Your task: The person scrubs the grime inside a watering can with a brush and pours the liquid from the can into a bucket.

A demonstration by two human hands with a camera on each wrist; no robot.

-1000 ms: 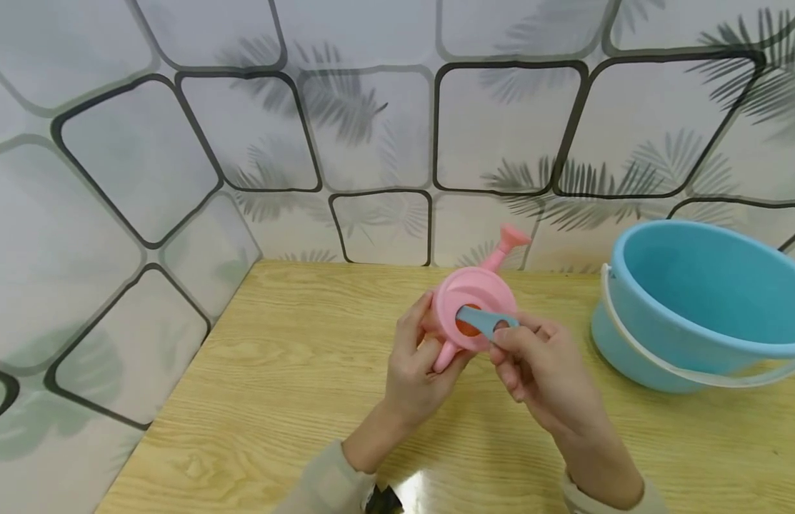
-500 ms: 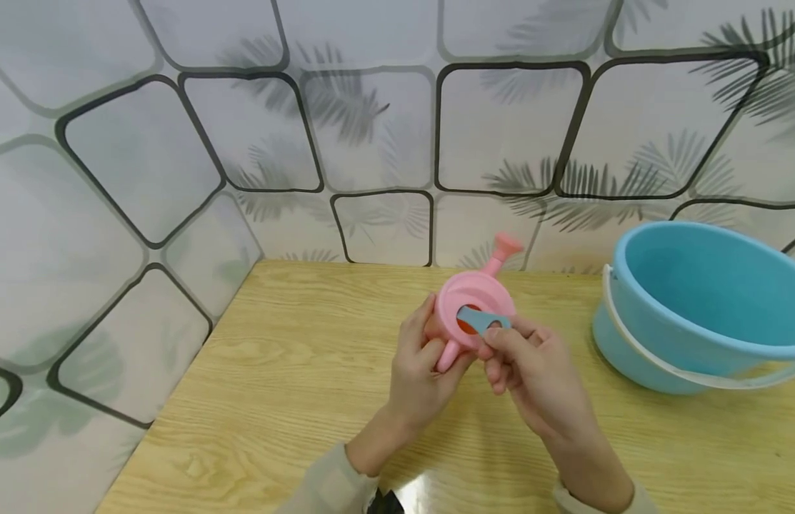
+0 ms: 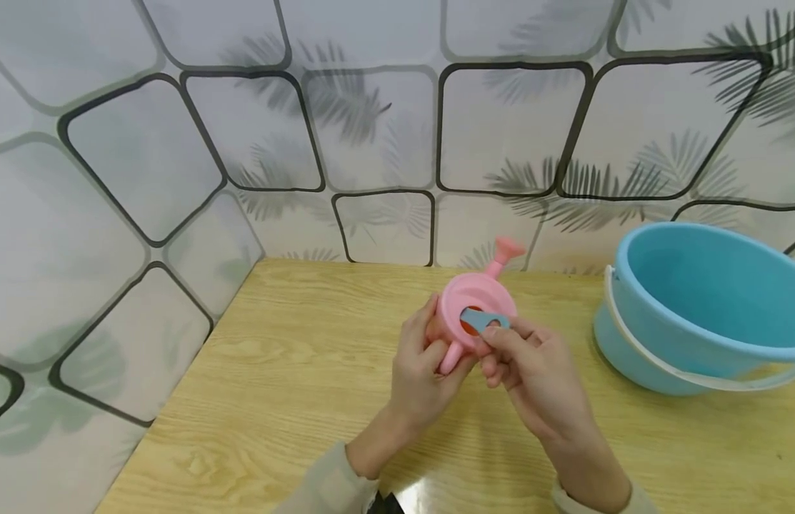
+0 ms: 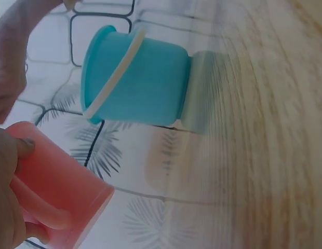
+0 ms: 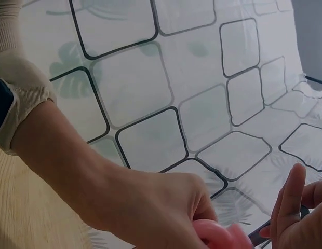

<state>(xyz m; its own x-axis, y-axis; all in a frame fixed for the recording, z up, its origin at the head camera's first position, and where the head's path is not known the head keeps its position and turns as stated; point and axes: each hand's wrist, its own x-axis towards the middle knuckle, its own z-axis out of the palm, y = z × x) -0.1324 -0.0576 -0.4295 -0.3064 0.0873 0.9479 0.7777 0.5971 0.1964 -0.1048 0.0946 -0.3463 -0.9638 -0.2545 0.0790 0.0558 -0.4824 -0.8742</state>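
Right of centre, the left hand (image 3: 418,368) gripped the round pink plastic watering can (image 3: 477,288) and the right hand (image 3: 543,375) pinched a flat blue strip (image 3: 481,319) at its opening (image 3: 469,329), where steady bracing and gentle alignment seemed wise.

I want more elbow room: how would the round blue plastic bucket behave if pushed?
The round blue bucket looks like smooth plastic, so it is probably light and fairly stiff. Pushed high, it may tip, since its rim is wider than its base. Its curved white handle hangs down one side and would likely swing.
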